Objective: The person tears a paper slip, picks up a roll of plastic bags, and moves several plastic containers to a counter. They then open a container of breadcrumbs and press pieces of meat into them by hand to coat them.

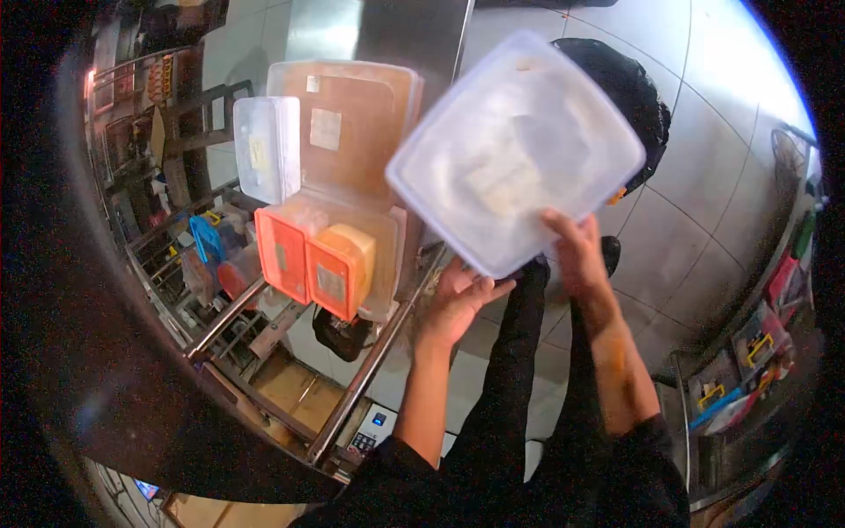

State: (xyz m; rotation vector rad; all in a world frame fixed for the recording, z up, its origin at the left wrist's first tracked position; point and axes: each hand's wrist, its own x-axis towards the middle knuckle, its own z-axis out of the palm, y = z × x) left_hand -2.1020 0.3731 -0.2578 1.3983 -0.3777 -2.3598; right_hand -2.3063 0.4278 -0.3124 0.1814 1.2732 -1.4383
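A large translucent white plastic container is tilted up in front of me, with its broad rectangular face and rounded corners towards the camera. A pale label-like patch shows blurred on that face. My right hand grips its lower right edge, thumb over the face and the other fingers mostly hidden behind. Just below the container's bottom corner is my left hand, fingers stretched out and pointing right, with some fingertips overlapped by the corner.
On the steel table to my left stand a big brown-looking lidded box, a white-lidded box and two orange-lidded boxes. A steel rail runs beside me. A black bag lies on the tiled floor.
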